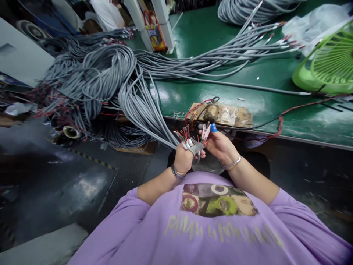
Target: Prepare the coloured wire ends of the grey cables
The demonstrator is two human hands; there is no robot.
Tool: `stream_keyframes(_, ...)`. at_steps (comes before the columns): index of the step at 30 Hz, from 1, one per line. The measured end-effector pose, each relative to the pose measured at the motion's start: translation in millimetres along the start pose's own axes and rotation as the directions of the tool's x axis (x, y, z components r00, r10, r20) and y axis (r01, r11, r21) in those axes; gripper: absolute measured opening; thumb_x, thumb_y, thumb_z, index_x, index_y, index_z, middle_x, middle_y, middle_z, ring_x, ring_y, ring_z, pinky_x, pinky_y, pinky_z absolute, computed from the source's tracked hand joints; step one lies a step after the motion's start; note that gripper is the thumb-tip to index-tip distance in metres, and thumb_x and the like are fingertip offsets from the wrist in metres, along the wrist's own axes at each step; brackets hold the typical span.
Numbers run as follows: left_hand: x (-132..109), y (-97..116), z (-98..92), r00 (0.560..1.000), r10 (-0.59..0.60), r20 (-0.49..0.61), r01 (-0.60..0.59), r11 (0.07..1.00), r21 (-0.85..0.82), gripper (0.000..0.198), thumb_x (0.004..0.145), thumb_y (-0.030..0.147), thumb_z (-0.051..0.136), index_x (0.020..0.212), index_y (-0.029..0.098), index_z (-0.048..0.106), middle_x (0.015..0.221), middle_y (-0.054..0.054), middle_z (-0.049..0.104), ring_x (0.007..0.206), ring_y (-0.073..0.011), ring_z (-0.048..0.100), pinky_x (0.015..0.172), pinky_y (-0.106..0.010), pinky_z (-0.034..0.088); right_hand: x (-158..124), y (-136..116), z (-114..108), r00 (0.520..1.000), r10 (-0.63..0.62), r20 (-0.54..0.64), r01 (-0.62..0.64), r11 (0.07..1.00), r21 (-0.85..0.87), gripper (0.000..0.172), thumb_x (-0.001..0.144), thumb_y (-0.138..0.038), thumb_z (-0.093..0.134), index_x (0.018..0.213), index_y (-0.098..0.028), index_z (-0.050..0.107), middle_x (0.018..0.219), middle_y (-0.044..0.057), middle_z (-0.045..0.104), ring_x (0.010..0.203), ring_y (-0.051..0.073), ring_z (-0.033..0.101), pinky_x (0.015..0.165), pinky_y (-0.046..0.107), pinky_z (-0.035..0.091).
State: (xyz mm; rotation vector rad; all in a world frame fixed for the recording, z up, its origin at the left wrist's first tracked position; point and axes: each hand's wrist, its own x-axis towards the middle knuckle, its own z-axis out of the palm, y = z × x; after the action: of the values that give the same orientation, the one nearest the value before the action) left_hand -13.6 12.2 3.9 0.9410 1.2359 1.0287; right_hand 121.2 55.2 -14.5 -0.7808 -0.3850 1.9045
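My left hand (185,157) is closed around the ends of a bundle of grey cables (158,127), whose stripped ends fan out in thin coloured wires (185,133). Grey wrapping covers its thumb. Close on the right, my right hand (220,145) has its fingers pinched on a small pale pink clip (205,132) beside the wire ends. A blue cover (213,127) sits on a digit of this hand. Just beyond both hands, a worn wooden block (234,116) lies at the table's front edge, with red and black leads at its left end.
Heaped grey cables (107,70) cover the left side. More cables stretch across the green table (176,97). A green fan (328,62) and plastic bag (317,25) stand right. White posts (165,25) rise behind, near a colourful bag (154,35). Part of another person (107,14) shows upper left.
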Motion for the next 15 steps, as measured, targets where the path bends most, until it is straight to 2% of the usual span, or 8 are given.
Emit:
stream_keyframes(3, 0.5, -2.3, -0.4, 1.0, -0.025, 0.002, 0.025, 1.0, 0.002, 0.034, 0.067, 0.045, 0.075, 0.064, 0.013, 0.063, 0.056, -0.005, 0.067, 0.052, -0.0155, 0.066, 0.042, -0.019, 0.04, 1.3, 1.3, 0.9, 1.0, -0.027, 0.0, 0.027, 1.0, -0.008, 0.035, 0.079, -0.055, 0.07, 0.081, -0.021, 0.068, 0.072, 0.0, 0.071, 0.057, 0.01, 0.056, 0.054, 0.024, 0.045)
stream_keyframes(8, -0.8, -3.6, -0.3, 0.999, -0.046, 0.007, 0.047, 0.999, -0.006, 0.036, 0.064, 0.046, 0.077, 0.067, 0.014, 0.063, 0.055, -0.003, 0.067, 0.048, -0.015, 0.064, 0.042, -0.021, 0.041, -0.8, 3.4, 1.8, 1.0, -0.001, -0.018, 0.001, 0.999, 0.032, 0.036, 0.08, -0.057, 0.067, 0.082, -0.022, 0.066, 0.077, 0.001, 0.071, 0.062, 0.012, 0.058, 0.056, 0.024, 0.045)
stream_keyframes(12, -4.8, -5.2, -3.3, 0.999, -0.038, -0.004, 0.038, 0.999, 0.013, 0.036, 0.064, 0.048, 0.076, 0.07, 0.014, 0.064, 0.055, -0.003, 0.067, 0.048, -0.0153, 0.064, 0.043, -0.021, 0.043, -3.0, 4.0, -2.6, 0.999, 0.039, -0.003, -0.039, 0.998, 0.045, 0.045, 0.082, -0.067, 0.057, 0.084, -0.023, 0.066, 0.083, 0.002, 0.071, 0.065, 0.013, 0.059, 0.056, 0.024, 0.045)
stream_keyframes(15, -8.9, -7.2, -8.2, 1.0, -0.023, 0.004, 0.023, 1.0, 0.016, 0.034, 0.067, 0.047, 0.075, 0.07, 0.014, 0.065, 0.057, -0.004, 0.068, 0.049, -0.0156, 0.065, 0.044, -0.022, 0.043, -3.5, 2.2, -6.5, 0.998, 0.056, 0.012, -0.056, 0.998, 0.006, 0.053, 0.08, -0.073, 0.052, 0.085, -0.022, 0.065, 0.08, 0.002, 0.069, 0.064, 0.013, 0.058, 0.055, 0.024, 0.046)
